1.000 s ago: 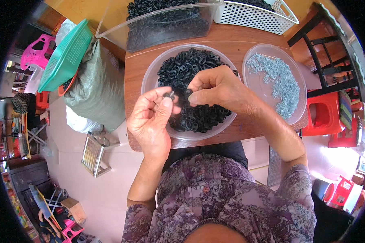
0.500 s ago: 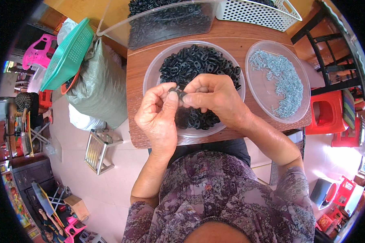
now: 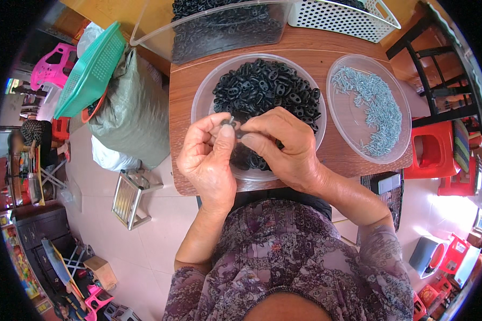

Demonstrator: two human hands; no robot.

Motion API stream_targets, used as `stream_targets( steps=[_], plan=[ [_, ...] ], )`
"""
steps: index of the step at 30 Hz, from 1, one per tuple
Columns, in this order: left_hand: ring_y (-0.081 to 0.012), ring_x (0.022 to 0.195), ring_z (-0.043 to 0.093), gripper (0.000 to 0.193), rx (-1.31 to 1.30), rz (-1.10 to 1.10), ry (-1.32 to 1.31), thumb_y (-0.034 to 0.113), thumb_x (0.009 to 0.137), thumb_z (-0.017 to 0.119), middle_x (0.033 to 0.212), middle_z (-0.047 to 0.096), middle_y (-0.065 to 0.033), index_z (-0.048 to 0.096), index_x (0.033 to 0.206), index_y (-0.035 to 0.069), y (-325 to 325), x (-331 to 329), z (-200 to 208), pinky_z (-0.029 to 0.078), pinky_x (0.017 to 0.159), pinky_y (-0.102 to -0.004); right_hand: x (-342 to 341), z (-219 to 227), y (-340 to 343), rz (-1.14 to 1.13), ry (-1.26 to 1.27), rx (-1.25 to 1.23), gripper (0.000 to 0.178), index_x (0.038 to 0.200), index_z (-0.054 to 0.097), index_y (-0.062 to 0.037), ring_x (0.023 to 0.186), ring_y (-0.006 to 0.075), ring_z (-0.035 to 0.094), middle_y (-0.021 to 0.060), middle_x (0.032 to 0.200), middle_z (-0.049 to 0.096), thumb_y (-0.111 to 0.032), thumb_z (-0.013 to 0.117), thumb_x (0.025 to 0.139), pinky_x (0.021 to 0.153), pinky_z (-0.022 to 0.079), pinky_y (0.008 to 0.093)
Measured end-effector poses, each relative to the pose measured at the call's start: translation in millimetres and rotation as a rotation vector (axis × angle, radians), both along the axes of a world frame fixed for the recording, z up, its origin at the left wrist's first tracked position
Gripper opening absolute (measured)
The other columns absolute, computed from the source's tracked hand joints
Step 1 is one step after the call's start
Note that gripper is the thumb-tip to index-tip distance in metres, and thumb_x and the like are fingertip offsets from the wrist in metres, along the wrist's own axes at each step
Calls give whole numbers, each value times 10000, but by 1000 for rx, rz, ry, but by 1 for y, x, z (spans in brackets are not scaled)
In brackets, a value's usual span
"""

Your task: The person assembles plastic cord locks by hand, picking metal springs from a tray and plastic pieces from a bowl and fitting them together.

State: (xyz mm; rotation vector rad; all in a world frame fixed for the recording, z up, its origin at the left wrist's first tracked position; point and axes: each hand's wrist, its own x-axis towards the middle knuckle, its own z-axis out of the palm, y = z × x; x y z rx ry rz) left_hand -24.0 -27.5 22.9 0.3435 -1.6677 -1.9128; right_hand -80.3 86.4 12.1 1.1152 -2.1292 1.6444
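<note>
Above the near part of a round clear tub [image 3: 198,96], my left hand [image 3: 206,166] pinches a small black plastic piece [image 3: 228,123] between thumb and fingertips. A tiny shiny pin-like end sticks up from that piece. My right hand [image 3: 292,147] is closed right beside it, thumb and forefinger pressed together at its right side; what they grip, if anything, is too small to make out. Under both hands, the tub holds a heap of black oval pieces [image 3: 262,85] with two holes each. To the right, a shallow round clear tray [image 3: 344,125] carries many small silvery-blue screws [image 3: 377,115].
A clear box [image 3: 225,40] of black pieces and a white perforated basket [image 3: 340,21] stand at the table's back. Left of the wooden table [image 3: 178,123] are a stuffed sack [image 3: 128,117], a green basket [image 3: 85,80] and a metal-framed stool [image 3: 131,200]. Red stools [image 3: 431,152] stand right.
My right fingertips have shifted slightly down, and the right hand has turned with its knuckles lower. My left hand keeps its pinch on the black piece, nearly in place.
</note>
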Motion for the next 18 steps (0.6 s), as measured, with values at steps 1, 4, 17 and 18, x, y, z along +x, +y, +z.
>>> stream_targets(
  steps=[1, 4, 17, 18],
  plan=[
    [-55, 673, 533, 148, 3, 14, 19, -2, 804, 594, 793, 586, -26, 577, 949, -26, 1, 0, -2, 433, 620, -168, 2, 2, 1, 27, -136, -22, 134, 842, 612, -9, 670, 109, 526, 35, 735, 581, -3, 644, 713, 576, 413, 231],
    [-61, 709, 539, 152, 10, 18, 42, -1, 804, 596, 815, 596, -37, 574, 953, -24, 5, 3, -4, 436, 648, -171, 8, 1, 1, 78, -505, -132, 158, 869, 600, -12, 682, 55, 495, -3, 762, 564, 13, 650, 721, 591, 405, 202],
    [-129, 769, 587, 157, 250, 24, 80, -26, 809, 570, 867, 622, -130, 533, 960, -49, 12, 6, -4, 478, 728, -231, 14, -5, -4, -21, -583, -237, 186, 842, 570, -44, 689, 82, 488, 18, 757, 525, 14, 645, 682, 573, 418, 225],
    [-129, 769, 587, 157, 250, 23, 79, -26, 809, 570, 867, 622, -130, 533, 960, -49, 12, 7, -3, 478, 728, -231, 14, -5, -4, -22, -583, -237, 186, 842, 570, -44, 689, 82, 488, 18, 757, 525, 14, 645, 682, 573, 418, 225]
  ],
)
